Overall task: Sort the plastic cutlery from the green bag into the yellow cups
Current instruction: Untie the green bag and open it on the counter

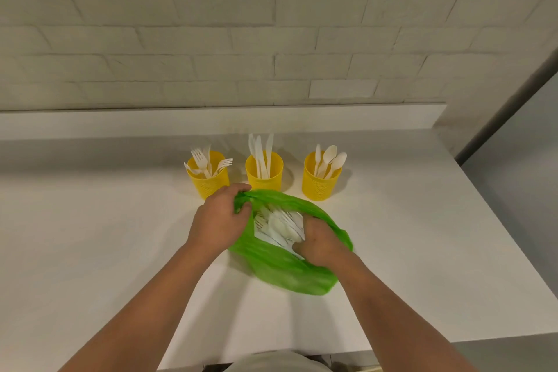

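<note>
My left hand point(219, 217) pinches the crinkled green plastic bag's point(280, 266) rim open mid-counter while my right hand's point(320, 243) fingers close on white plastic cutlery point(279, 225) inside.

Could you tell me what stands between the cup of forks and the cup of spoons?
In the head view, the yellow cup of knives stands between them.

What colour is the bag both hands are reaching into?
Bright green bag, seen clearly in the head view.
</note>
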A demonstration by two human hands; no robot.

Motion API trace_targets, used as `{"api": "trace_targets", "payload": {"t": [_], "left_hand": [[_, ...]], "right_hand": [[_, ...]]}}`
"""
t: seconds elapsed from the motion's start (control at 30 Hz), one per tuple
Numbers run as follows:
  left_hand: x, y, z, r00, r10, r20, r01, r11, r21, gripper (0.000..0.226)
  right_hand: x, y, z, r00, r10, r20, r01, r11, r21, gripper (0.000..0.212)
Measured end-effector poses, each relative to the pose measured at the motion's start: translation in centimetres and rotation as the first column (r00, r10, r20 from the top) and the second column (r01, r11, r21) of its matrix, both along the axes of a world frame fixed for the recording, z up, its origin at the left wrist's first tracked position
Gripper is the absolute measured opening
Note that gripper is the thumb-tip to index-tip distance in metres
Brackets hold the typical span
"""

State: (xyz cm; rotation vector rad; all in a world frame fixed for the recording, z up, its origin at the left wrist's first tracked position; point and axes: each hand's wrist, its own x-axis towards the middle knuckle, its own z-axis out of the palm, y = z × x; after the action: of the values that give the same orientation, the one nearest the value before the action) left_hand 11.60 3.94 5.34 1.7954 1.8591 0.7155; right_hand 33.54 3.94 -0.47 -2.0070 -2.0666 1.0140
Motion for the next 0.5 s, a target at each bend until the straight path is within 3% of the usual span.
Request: {"api": "trace_targets", "payload": {"t": [0.13, 0.23, 0.33, 0.4, 0.5], "left_hand": [[-0.4, 0.1, -0.2, 0.996, -0.021, -0.081, 0.023, 0.999, 0.030, 0.046], [-0.3, -0.1, 0.0, 0.965, -0.053, -0.256, 0.105, 0.975, 0.195, 0.053], [0.7, -0.6, 0.7, 0.948, -0.270, -0.167, 0.312, 0.887, 0.340, 0.041], [1.5, -1.0, 0.6, 0.890, -0.437, -0.132, 0.456, 0.838, 0.300, 0.029], [2.1, -0.7, -0.7, 0.860, -0.476, -0.184, 0.510, 0.822, 0.255, 0.028]], "right_hand": [[0.2, 0.3, 0.8, 0.999, 0.024, -0.029, -0.025, 0.999, -0.021, 0.050], [0.8, 0.4, 1.8, 0.999, 0.036, -0.039, -0.036, 0.999, -0.005, 0.047], [1.3, 0.2, 2.4, 0.996, 0.080, -0.035, -0.080, 0.997, 0.000, 0.030], [1.6, 0.1, 2.6, 0.997, 0.072, -0.040, -0.071, 0.997, 0.029, 0.031], [2.2, 0.0, 3.3, 0.996, 0.069, -0.057, -0.066, 0.996, 0.060, 0.030]]}}
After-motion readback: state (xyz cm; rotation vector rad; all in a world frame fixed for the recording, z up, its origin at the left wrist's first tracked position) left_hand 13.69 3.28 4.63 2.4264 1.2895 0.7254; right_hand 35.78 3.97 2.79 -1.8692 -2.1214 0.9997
